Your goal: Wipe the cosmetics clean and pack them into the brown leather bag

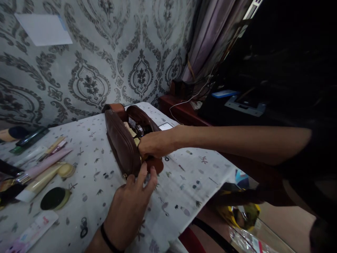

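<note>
A dark brown zip bag (pixel 121 140) lies unzipped on the table, with small items showing inside, among them a round silvery-black one (pixel 139 130) and something pale yellow. Into its near half reaches my right hand (pixel 155 144); the fingers are down inside the bag, so what they hold is hidden. My left hand (pixel 130 202), with a black band at the wrist, lies at the bag's near end. Its fingers are spread, their tips touching the bag beside a tan-brown round tab (pixel 156 164).
Tubes and bottles lie at the left, including a pink tube (pixel 47 164), a yellowish tube (pixel 43 181) and a dark-lidded round jar (pixel 55 198). A patterned white cloth (pixel 184 189) covers the table. Behind the bag stands a papered wall (pixel 126 52). A white cable (pixel 184 102) runs at the right.
</note>
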{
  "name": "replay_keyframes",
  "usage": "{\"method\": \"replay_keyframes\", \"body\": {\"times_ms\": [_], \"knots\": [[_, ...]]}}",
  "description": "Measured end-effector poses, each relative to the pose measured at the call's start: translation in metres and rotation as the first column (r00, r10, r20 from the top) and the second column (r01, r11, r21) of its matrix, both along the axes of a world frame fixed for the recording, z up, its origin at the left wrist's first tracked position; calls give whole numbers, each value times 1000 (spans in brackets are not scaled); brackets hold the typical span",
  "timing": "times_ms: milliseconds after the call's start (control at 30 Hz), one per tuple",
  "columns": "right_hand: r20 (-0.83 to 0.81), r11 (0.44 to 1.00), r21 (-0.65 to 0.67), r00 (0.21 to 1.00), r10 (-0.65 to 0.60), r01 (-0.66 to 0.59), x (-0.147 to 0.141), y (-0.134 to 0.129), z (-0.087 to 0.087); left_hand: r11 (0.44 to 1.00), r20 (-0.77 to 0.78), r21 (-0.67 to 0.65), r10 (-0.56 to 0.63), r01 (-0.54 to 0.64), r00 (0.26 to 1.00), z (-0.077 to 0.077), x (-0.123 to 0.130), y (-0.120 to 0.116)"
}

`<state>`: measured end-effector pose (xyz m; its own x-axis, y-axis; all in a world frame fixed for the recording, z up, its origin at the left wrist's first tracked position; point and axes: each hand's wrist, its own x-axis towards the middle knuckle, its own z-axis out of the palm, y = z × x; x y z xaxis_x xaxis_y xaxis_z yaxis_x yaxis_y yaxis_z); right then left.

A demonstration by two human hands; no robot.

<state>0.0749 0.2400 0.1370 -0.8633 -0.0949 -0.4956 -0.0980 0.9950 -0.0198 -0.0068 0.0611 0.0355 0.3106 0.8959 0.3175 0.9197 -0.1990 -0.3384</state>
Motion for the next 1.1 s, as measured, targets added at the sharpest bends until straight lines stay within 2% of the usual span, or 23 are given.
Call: {"method": "replay_keyframes", "body": {"times_ms": [267, 600, 767, 933, 1100], "knots": [[-37, 995, -80, 998, -60, 57, -7, 14, -18, 1000, 4, -1, 8, -8, 1000, -1, 1, 0], [-13, 991, -124, 999, -46, 44, -14, 17, -17, 1000, 25, -17, 3, -2, 1000, -2, 0, -2], [-73, 995, -87, 996, -44, 37, -11, 17, -24, 999, 72, -42, -16, 19, 997, -1, -2, -1], [-50, 996, -11, 995, -84, 84, -11, 14, -25, 997, 125, -72, -5, 14, 992, -1, -4, -1], [-12, 994, 110, 1000, -13, 15, -10, 9, -24, 998, 145, -44, -35, 42, 989, -1, -3, -1]]}}
